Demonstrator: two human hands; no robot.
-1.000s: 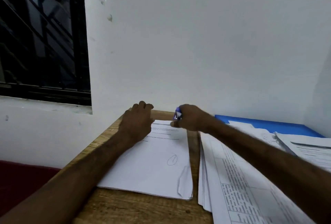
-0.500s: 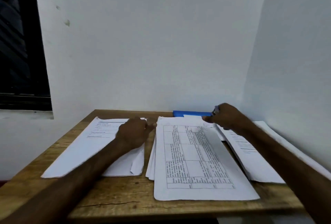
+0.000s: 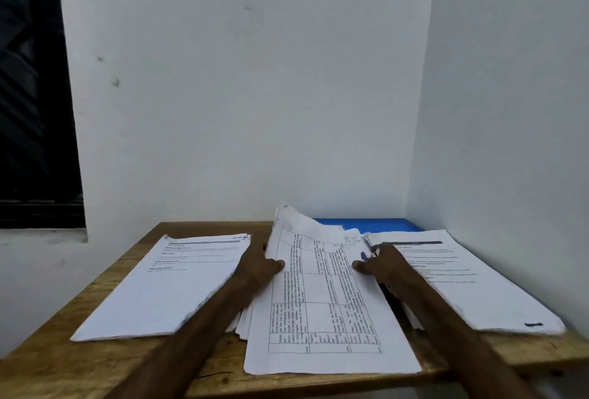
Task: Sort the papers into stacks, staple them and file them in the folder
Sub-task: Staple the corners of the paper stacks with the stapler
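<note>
Curling up, flat before: far edge of middle stack [image 3: 322, 303], pinched by left grip [image 3: 258, 266]; right grip [image 3: 382, 266] around blue stapler [image 3: 364, 255].

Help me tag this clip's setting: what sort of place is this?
Probably a plain room corner used as a paperwork desk: a wooden table against bare white walls, three printed paper stacks, and a blue folder at the back.

We identify the desk [image 3: 79, 363] as grained wood with a dull finish. The papers [image 3: 322, 319] are matt white sheets. The folder [image 3: 376, 225] appears smooth blue plastic. The wall [image 3: 239, 111] carries matt paint.
</note>
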